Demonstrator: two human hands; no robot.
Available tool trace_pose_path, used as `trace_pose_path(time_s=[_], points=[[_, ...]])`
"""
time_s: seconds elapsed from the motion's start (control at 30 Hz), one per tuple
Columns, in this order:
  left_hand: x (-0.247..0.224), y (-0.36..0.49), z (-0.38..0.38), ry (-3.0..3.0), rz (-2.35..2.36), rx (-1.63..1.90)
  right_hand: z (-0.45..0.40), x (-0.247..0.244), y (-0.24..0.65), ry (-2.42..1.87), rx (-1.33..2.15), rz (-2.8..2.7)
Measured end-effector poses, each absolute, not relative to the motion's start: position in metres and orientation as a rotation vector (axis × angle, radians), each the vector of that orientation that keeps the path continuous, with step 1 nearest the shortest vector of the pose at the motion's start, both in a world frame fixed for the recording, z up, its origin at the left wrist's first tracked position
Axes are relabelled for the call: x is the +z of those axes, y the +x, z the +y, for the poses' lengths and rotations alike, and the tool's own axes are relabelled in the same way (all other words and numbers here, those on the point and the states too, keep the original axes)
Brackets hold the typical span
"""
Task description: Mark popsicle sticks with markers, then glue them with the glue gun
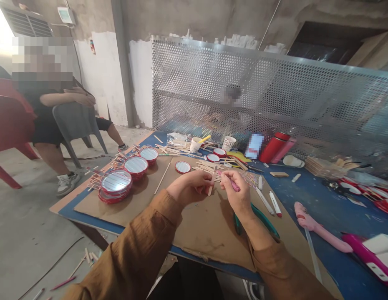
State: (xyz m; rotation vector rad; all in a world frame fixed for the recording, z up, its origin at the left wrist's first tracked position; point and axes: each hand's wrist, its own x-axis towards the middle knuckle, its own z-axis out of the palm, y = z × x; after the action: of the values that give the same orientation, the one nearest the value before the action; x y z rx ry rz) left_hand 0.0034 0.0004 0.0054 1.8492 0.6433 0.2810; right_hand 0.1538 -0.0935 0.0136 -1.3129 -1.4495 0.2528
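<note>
L hand point(194, 183) pinching 1 flat pale wooden stick point(210, 189), ctr frame; R hand point(241, 195) gripping 1 pink pen-shaped tool point(234, 186), R of ctr.

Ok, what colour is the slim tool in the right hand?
Pink; the slim tool shows best in the head view.

Pen point(235, 187) part-hidden in R hand point(240, 198), phone point(255, 146) scrn blurred, pwr strip point(358, 248) cut off.

Pale stick point(212, 181), tilted, in left hand point(195, 185); pink pen point(234, 186) in right hand point(238, 196)
</note>
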Motion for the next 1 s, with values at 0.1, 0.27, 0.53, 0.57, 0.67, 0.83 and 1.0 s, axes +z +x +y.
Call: trace_pose_path(time_s=[0.1,0.27,0.53,0.57,0.67,0.83,1.0], points=[[0.006,0.0031,0.0004,1.883,0.647,0.273,-0.0935,0.0138,0.1534,-1.297,0.272,-1.472],[0.0054,0.0029,0.001,1.872,0.621,0.279,-0.094,0.014,0.1532,-1.317,0.242,-1.464],[0.0052,0.0029,-0.001,1.845,0.64,0.293,-0.0932,0.013,0.1542,-1.295,0.242,-1.495],[0.0052,0.0027,-0.0015,1.835,0.634,0.297,-0.0931,0.0128,0.1545,-1.308,0.238,-1.494],[0.0053,0.0019,-0.0031,1.807,0.608,0.306,-0.0937,0.0137,0.1546,-1.314,0.227,-1.453],[0.0072,0.0016,-0.004,1.799,0.623,0.32,-0.0948,0.0147,0.1533,-1.293,0.268,-1.479],[0.0094,0.0018,-0.0043,1.806,0.642,0.294,-0.094,0.0134,0.1542,-1.332,0.254,-1.447]])
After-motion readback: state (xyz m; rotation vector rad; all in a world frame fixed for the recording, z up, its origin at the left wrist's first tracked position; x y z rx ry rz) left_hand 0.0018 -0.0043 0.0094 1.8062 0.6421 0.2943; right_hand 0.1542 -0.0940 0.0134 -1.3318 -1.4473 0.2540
